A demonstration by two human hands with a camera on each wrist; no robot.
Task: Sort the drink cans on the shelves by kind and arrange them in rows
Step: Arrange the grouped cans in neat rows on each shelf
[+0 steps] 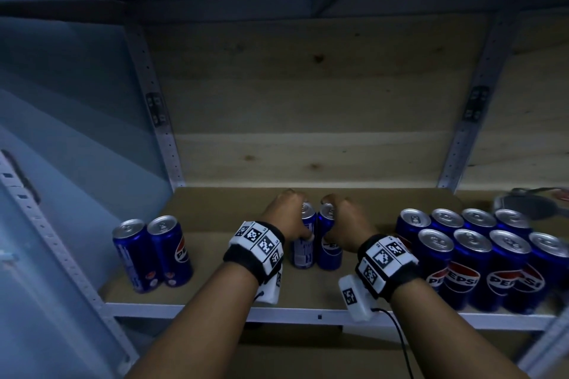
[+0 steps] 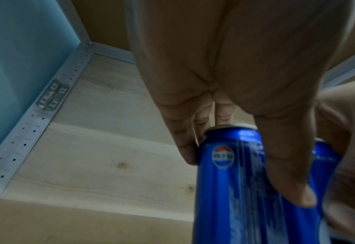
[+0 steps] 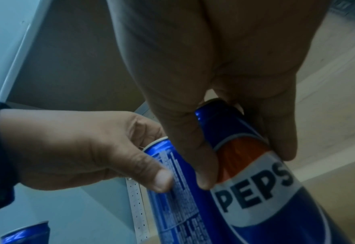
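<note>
Two tall blue Pepsi cans stand side by side in the middle of the brown shelf board point(image 1: 234, 218). My left hand point(image 1: 288, 215) grips the left can point(image 1: 303, 251) from above, fingers and thumb curled round its upper part point(image 2: 234, 173). My right hand point(image 1: 338, 218) grips the right can point(image 1: 329, 251) the same way, and its white PEPSI logo point(image 3: 253, 186) faces the right wrist camera. The left hand point(image 3: 84, 148) and its can point(image 3: 178, 181) also show in the right wrist view. Both cans look upright; whether they rest on the board or hang just above it I cannot tell.
Two Pepsi cans point(image 1: 152, 252) stand at the shelf's left front. Several Pepsi cans point(image 1: 471, 258) stand in two rows at the right. A grey object point(image 1: 532, 206) lies behind them. A wooden back panel point(image 1: 308, 101), perforated metal uprights point(image 1: 160, 120) and another shelf overhead enclose the bay.
</note>
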